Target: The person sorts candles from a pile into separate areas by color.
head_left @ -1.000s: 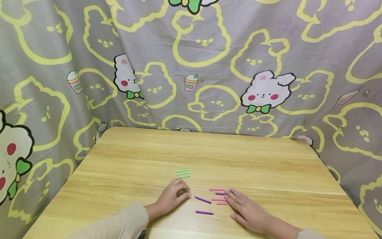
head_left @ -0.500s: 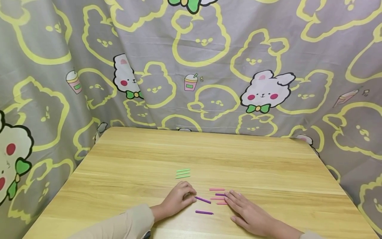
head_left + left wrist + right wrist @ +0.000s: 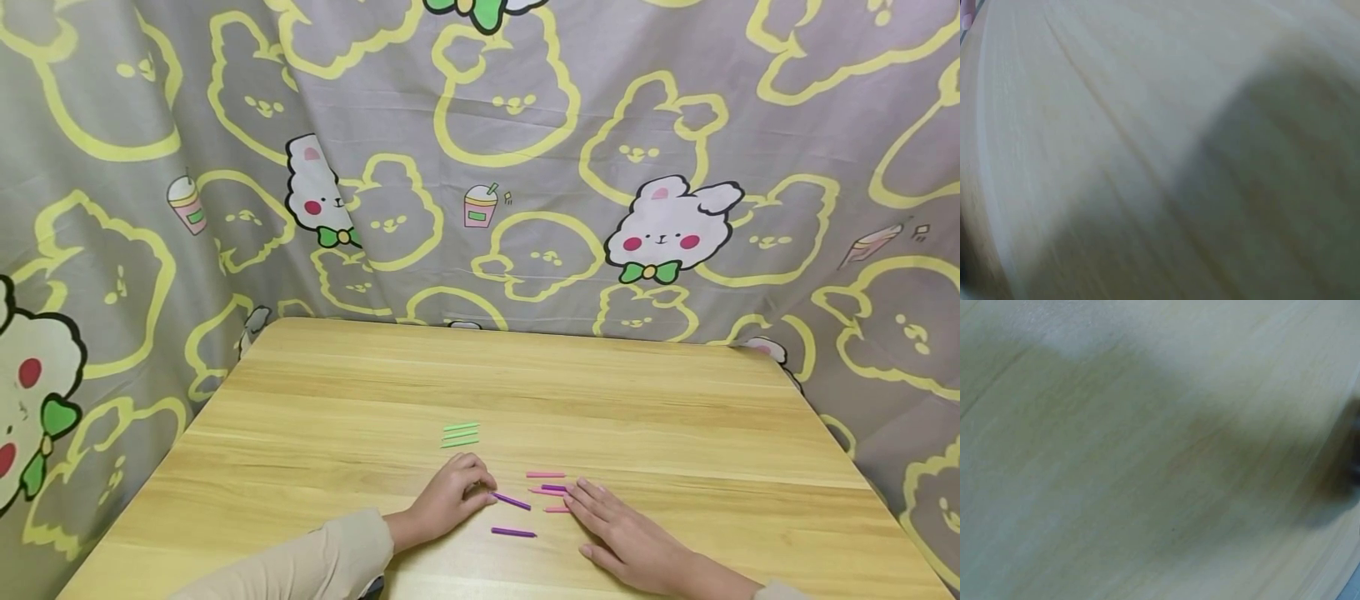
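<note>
Thin coloured sticks, shaped like small birthday candles, lie on the wooden table (image 3: 337,392). My left hand (image 3: 450,497) has thumb and fingertips pinched at the left end of a slanting purple stick (image 3: 513,502). Nearer to me lies another purple stick (image 3: 513,532). With fingers extended, my right hand (image 3: 626,533) rests flat, its fingertips covering the right ends of a third purple stick (image 3: 553,487), a pink stick (image 3: 546,492) and a lower pink stick (image 3: 556,510). An upper pink stick (image 3: 546,475) lies just beyond those fingertips.
Three green sticks (image 3: 461,435) lie in parallel beyond my left hand. A grey patterned curtain (image 3: 525,167) hangs behind the table and along its sides. Both wrist views show mostly blurred, shadowed tabletop.
My left hand has moved right to the end of the slanting purple stick. Under my right fingertips, the middle pink stick has shifted away from me, up against the purple one.
</note>
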A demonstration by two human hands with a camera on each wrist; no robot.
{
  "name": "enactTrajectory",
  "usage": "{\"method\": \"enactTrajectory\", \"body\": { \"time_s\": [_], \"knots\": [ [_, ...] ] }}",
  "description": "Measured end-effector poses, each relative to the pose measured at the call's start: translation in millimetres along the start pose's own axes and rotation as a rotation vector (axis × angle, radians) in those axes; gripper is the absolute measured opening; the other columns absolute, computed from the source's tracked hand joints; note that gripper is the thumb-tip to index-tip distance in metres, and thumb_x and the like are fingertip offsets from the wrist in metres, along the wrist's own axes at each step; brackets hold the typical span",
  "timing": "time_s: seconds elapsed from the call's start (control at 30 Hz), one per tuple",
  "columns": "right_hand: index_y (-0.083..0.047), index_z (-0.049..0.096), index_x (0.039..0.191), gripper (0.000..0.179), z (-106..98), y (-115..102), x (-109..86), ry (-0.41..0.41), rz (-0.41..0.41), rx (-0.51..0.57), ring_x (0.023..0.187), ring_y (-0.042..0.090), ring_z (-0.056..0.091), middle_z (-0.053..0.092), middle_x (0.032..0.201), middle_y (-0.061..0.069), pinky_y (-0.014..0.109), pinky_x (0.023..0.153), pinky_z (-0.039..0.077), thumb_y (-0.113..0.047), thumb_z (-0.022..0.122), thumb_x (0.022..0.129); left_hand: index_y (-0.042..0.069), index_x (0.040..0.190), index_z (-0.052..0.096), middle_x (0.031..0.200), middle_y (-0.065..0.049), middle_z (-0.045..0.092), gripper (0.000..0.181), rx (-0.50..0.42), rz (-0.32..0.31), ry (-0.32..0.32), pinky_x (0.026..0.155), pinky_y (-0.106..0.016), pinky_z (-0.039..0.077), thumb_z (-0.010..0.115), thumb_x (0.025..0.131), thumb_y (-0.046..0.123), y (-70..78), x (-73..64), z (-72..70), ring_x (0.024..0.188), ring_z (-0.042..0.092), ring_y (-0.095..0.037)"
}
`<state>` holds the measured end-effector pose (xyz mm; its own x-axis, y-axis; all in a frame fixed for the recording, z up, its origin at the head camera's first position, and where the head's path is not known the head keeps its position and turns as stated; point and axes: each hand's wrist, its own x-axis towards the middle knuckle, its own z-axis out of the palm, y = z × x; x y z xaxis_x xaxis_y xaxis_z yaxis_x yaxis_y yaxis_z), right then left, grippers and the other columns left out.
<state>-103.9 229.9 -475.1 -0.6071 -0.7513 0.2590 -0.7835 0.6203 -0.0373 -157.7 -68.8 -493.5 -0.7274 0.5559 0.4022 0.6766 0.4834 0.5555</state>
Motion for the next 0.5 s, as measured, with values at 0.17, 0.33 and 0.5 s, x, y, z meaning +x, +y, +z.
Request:
{"method": "enactTrajectory", "body": {
  "time_s": [0.17,0.33,0.5],
  "knots": [
    [-0.001,0.046,0.134,0.051,0.6,-0.5,0.0,0.007,0.003,-0.009,0.142,0.010,0.010,0.047,0.138,0.016,0.012,0.113,-0.006,-0.032,0.053,0.094,0.014,0.084,0.068,0.086,0.006,0.058,0.008,-0.002,-0.011,-0.019,0.073,-0.017,0.044,0.068,0.083,0.022,-0.5,1.0,0.4,0.081,0.047,-0.006],
    [-0.002,0.046,0.134,0.052,1.0,-0.4,0.0,0.009,0.005,-0.013,0.142,0.014,0.017,0.047,0.138,0.016,0.012,0.113,-0.006,-0.032,0.054,0.093,0.014,0.082,0.067,0.084,0.007,0.058,0.008,0.006,-0.016,-0.018,0.073,-0.017,0.044,0.067,0.084,0.022,-0.1,1.5,0.9,0.081,0.048,-0.005],
    [-0.001,0.046,0.134,0.051,-0.3,-0.9,0.7,0.009,0.001,-0.007,0.141,0.013,0.013,0.047,0.138,0.016,0.012,0.113,-0.006,-0.032,0.054,0.093,0.014,0.080,0.067,0.083,0.007,0.058,0.008,0.005,-0.024,-0.007,0.072,-0.017,0.044,0.068,0.083,0.021,-0.2,1.0,2.2,0.080,0.047,-0.003]
  ]
}}
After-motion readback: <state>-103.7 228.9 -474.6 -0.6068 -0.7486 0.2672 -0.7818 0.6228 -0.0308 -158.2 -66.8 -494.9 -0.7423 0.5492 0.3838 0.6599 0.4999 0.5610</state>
